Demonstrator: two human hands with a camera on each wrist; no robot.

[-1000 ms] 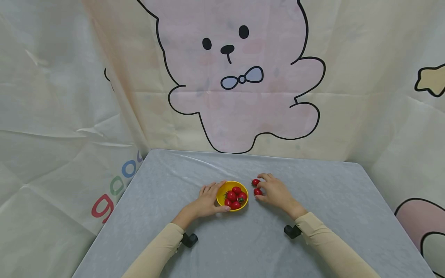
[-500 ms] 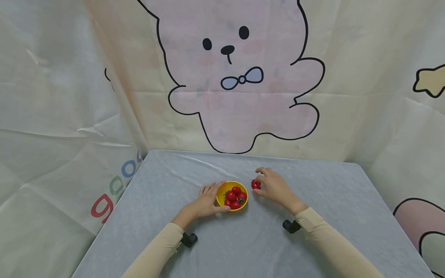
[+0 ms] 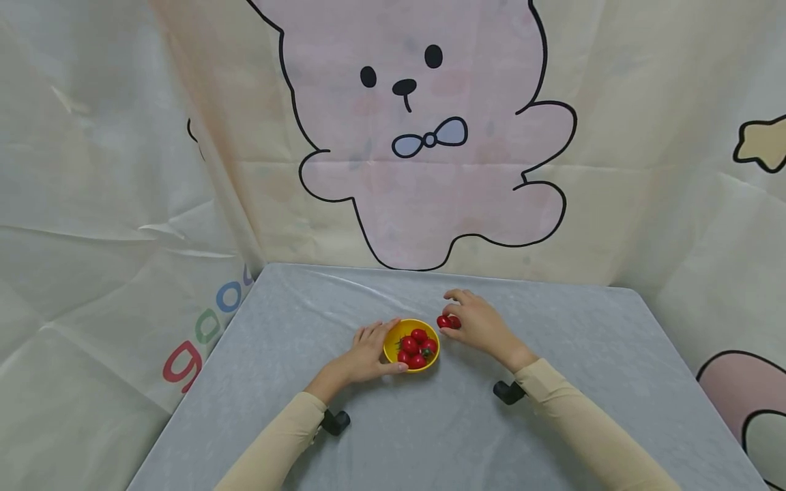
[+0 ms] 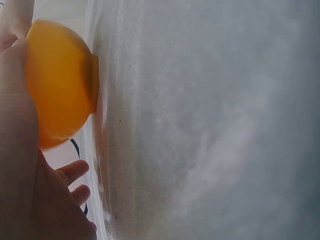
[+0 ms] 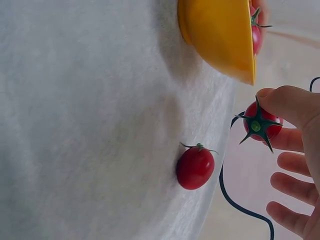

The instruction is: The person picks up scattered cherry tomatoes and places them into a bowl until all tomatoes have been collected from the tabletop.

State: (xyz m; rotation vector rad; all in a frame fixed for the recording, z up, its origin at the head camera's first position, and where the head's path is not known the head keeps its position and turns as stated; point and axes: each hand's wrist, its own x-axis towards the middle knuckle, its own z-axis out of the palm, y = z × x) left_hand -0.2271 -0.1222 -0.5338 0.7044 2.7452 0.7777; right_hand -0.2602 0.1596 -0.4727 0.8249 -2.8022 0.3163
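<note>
A yellow bowl (image 3: 391,348) with several red cherry tomatoes (image 3: 408,346) in it stands on the grey cloth. My left hand (image 3: 365,356) holds the bowl from its left side, thumb at the near rim and forefinger at the far rim. In the left wrist view the bowl's outer wall (image 4: 60,85) lies against that hand. Right of the bowl, my right hand (image 3: 484,329) pinches a cherry tomato (image 5: 257,125) with a green stalk between thumb and forefinger, raised off the cloth. Below it another cherry tomato (image 5: 195,167) lies on the cloth.
A grey cloth (image 3: 424,436) covers the table, whose far edge meets a hanging sheet (image 3: 399,225) printed with a pink bear. Pale sheets hang at both sides. Dark wrist cameras (image 3: 336,423) sit at the sleeves.
My right hand has taken hold of the nearer cherry tomato and moved it up and left towards the bowl, past the other one. My left hand has stayed on the bowl.
</note>
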